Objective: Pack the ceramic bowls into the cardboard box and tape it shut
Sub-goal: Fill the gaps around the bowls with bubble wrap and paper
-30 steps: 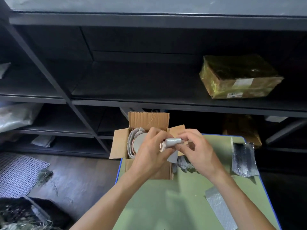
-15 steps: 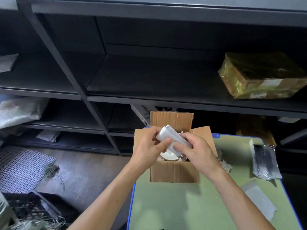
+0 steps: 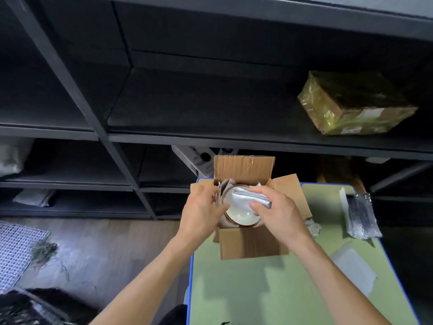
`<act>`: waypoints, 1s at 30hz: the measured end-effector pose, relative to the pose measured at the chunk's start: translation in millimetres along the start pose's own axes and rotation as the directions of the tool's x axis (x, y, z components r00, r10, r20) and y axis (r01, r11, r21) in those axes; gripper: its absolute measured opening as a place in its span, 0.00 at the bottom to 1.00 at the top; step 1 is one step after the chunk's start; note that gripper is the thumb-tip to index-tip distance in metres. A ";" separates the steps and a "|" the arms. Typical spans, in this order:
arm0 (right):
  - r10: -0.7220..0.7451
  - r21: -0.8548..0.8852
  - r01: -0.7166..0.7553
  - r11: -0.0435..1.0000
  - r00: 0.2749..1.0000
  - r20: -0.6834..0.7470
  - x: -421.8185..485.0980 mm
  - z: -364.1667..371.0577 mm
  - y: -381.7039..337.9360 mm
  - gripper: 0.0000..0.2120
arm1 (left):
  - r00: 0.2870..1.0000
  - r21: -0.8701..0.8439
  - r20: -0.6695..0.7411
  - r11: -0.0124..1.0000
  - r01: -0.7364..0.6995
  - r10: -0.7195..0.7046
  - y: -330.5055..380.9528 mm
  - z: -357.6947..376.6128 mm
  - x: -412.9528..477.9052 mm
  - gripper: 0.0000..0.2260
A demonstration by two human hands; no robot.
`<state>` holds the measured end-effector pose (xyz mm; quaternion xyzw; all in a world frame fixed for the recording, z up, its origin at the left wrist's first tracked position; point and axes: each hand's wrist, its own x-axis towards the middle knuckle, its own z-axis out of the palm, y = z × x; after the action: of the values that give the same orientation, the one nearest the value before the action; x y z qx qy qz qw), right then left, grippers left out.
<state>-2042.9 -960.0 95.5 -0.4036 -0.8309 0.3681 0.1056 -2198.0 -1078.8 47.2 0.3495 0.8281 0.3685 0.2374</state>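
The open brown cardboard box (image 3: 250,245) stands at the far left corner of the green desk (image 3: 246,294), with a white ceramic bowl (image 3: 239,215) inside it among paper wrapping. The right hand (image 3: 278,213) grips a folded silvery-white foam pad (image 3: 248,197) over the bowl. The left hand (image 3: 201,208) is at the bowl's rim, but I cannot tell whether it grips. The box sits by the desk's edge, so a hard push could tip it off.

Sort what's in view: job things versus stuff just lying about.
Job: cardboard box, ceramic bowl, folded wrap in the right hand, left hand at the bowl's rim.
Lying about: wrapped parcel on the shelf, bubble-wrap sheets on the table, white mesh on the floor.
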 end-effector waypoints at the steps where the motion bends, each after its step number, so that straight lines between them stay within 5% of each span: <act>1: -0.001 -0.042 0.000 0.999 1.000 -0.021 1.9 -1.0 -0.7 0.14 | 0.999 0.065 -0.026 0.998 -0.021 0.022 -3.6 2.2 5.3 0.17; 9: -0.074 -0.253 0.071 0.965 0.997 -0.002 15.3 0.8 0.1 0.12 | 0.992 0.451 -0.086 0.891 -0.041 0.089 0.3 24.2 23.2 0.15; 18: -0.296 -0.237 0.281 0.930 0.955 -0.031 45.7 7.8 -2.3 0.16 | 0.999 0.331 -0.052 0.943 0.019 -0.002 -1.4 25.8 20.5 0.15; 24: -0.441 -0.322 0.489 0.811 0.872 0.211 78.9 26.4 -20.1 0.19 | 0.997 0.299 -0.079 0.954 0.017 0.007 -10.8 35.5 17.5 0.16; 30: -0.483 -0.463 0.563 0.685 0.826 0.290 95.6 20.5 -19.7 0.20 | 0.994 0.256 -0.103 0.967 -0.012 0.039 -13.2 33.8 15.7 0.13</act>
<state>-2126.7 -907.2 83.1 -0.1341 -0.9847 0.1070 0.0305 -2191.4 -1058.3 14.1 0.3676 0.8754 0.2803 0.1412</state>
